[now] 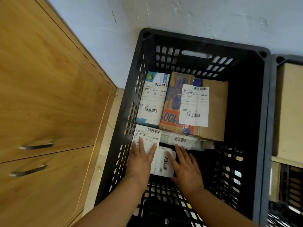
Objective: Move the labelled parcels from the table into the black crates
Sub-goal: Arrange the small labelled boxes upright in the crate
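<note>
Both hands reach down into the black crate (pixel 255 112): the left hand (pixel 141 163) lies flat, fingers straight, on a white labelled parcel (pixel 147 138) at the crate's near left, and the right hand (pixel 185 167) rests flat with spread fingers on a second white parcel (pixel 165 163) just beside it, neither gripping. Beyond them a white-and-blue box (pixel 152 99) and a cardboard box (pixel 213 110), both labelled, sit side by side. Left stands a wooden cabinet (pixel 49 95); right, another crate (pixel 272 112).

Black lattice crate (pixel 255 112); white barcoded label (pixel 194 105); orange-blue carton (pixel 172 112).
</note>
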### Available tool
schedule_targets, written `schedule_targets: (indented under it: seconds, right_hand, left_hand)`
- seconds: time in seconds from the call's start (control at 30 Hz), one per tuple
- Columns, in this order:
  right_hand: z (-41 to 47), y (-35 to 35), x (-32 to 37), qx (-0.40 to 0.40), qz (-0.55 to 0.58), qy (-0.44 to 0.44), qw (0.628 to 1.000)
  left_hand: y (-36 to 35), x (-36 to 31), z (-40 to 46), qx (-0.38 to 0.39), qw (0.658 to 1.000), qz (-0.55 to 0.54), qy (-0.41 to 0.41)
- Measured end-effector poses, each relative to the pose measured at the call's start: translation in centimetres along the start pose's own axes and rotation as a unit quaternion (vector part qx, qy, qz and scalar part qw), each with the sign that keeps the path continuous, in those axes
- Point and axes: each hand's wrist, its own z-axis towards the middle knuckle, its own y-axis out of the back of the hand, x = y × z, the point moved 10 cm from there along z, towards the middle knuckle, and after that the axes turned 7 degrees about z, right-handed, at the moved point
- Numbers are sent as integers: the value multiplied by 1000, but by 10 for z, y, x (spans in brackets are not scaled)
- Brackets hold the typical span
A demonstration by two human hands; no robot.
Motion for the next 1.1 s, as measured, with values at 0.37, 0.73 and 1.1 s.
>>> schedule_targets:
  seconds: [0.37, 0.73, 1.1]
  right_hand:
    - [-6, 6, -8, 132, 19, -22, 991]
    - [-120, 174, -17, -7, 230, -110, 967]
    - [-312, 288, -83, -175, 381, -206, 884]
  left_hand:
    - [0, 2, -3, 58, 998, -28, 1]
    - [126, 5, -136, -78, 988, -120, -65]
    - [269, -65, -273, -231, 934, -255, -100]
